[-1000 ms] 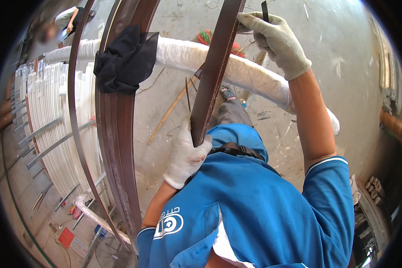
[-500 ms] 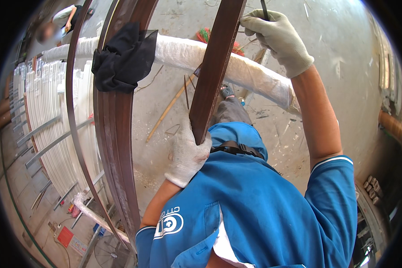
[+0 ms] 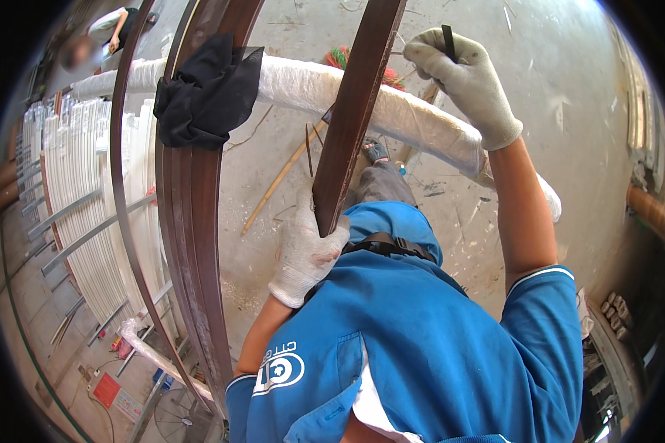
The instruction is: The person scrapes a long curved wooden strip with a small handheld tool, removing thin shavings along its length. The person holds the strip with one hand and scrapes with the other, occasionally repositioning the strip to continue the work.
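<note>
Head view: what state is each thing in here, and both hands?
Long brown metal strip: upright, tilted, held at its lower end.
Left hand, white glove: closed on the strip's lower end.
Right hand, white glove: closed on a thin dark rod.
Black cloth: draped over curved brown frames.
White wrapped pipe: lying across.

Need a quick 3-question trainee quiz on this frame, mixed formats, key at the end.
1. True or false: the left hand grips the lower end of the brown strip.
2. The right hand holds: A) a thin dark tool, B) a hammer, C) nothing.
3. Fill in: a ___ cloth hangs over the stacked brown strips on the left.

Key: 1 true; 2 A; 3 black.
</note>
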Tool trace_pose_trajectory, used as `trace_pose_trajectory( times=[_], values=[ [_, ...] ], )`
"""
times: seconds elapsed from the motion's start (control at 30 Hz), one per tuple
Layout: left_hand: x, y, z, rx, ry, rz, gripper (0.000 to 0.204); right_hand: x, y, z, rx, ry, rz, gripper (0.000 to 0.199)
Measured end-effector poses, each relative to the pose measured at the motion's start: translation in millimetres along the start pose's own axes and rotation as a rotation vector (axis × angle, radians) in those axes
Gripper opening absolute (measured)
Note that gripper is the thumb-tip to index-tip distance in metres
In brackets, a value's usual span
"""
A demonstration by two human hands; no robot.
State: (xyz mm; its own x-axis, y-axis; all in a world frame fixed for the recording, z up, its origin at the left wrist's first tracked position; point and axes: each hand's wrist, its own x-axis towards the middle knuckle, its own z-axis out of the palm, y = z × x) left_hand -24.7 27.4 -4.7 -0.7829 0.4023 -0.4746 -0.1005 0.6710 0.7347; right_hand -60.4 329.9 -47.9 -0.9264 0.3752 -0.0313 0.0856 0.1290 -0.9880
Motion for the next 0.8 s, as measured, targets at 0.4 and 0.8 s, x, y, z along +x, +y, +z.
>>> trace_pose_trajectory(
  times=[0.4, 0.8],
  values=[
    [0.0, 0.1, 1.5, 0.043, 0.017, -0.041, 0.052, 18.7, -4.7, 12.6, -0.107, 0.026, 0.088, 0.027],
    [2.6, -14.8, -2.4, 0.030, -0.023, 0.107, 0.064, -10.3, -11.4, 8.5, -0.037, -0.056, -0.029, 0.015]
  ],
)
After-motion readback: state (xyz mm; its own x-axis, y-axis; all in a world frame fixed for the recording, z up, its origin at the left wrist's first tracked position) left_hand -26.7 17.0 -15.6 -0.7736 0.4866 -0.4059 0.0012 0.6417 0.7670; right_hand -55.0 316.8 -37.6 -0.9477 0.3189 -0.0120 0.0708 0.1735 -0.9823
